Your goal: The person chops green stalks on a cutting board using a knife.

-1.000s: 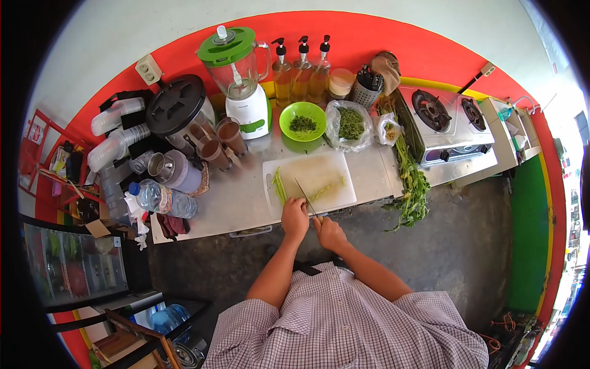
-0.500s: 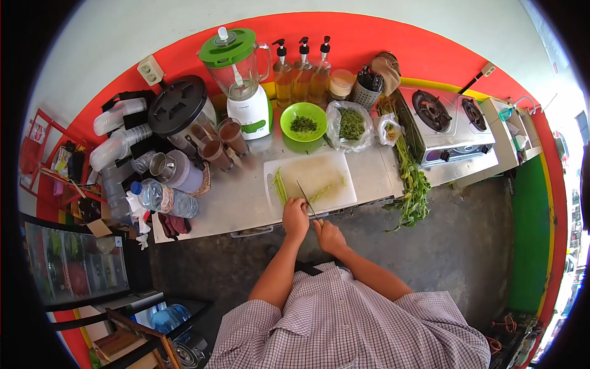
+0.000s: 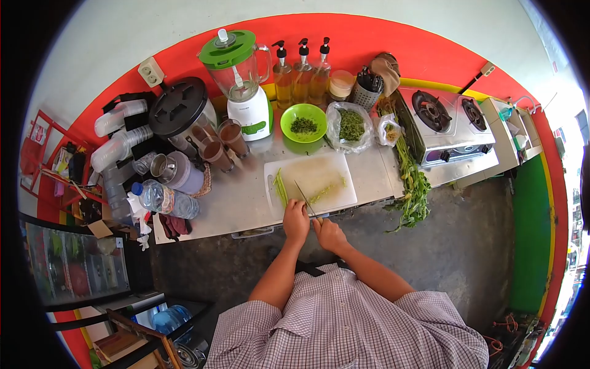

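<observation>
A white cutting board lies at the counter's front edge. My left hand is closed at the board's front edge, its fingers on the lower end of thin green stalks. In my right hand is the handle of a knife; its blade slants up and left over the board, close beside my left fingers. Small chopped green pieces lie on the board to the right of the blade. Behind the board are a green bowl of chopped greens and a plastic bag of chopped greens.
A blender and pump bottles line the wall. Cups of brown drink, a lidded container and a water bottle stand left. Leafy stalks hang over the edge beside a gas stove.
The knife blade has shifted slightly beside my left fingers. Both hands keep nearly the same place and grip.
</observation>
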`<action>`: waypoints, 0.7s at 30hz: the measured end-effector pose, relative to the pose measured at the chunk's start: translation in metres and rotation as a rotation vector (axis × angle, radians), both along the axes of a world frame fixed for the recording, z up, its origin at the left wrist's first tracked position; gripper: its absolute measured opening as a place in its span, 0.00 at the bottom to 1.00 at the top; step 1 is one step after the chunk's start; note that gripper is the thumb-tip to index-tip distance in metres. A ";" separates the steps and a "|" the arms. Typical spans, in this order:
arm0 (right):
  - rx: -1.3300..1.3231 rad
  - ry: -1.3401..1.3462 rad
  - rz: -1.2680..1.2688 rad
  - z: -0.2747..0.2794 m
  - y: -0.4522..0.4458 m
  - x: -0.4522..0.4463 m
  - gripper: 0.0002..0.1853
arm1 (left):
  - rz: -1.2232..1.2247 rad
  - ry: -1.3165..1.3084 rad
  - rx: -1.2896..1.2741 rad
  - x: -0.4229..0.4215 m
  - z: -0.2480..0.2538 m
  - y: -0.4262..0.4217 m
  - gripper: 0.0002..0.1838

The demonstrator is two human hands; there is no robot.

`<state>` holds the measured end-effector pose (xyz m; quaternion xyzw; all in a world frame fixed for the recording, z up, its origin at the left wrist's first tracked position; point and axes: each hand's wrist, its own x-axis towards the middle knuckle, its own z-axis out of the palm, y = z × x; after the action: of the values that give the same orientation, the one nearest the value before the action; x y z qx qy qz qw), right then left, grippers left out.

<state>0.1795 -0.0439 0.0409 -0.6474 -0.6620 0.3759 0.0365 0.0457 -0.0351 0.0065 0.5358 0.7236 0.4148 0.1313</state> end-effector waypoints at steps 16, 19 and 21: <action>0.043 0.036 0.000 -0.008 -0.015 0.000 0.33 | -0.021 -0.002 -0.063 -0.003 -0.007 0.000 0.08; 0.036 0.012 -0.032 -0.011 -0.013 0.002 0.33 | -0.020 0.024 -0.061 -0.004 -0.008 0.001 0.09; 0.058 0.038 0.003 -0.018 -0.005 0.001 0.32 | -0.012 -0.015 -0.054 -0.004 -0.010 0.002 0.07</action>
<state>0.1807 -0.0491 0.0234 -0.6379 -0.6728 0.3687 0.0672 0.0418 -0.0335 -0.0039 0.5335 0.7303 0.3981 0.1536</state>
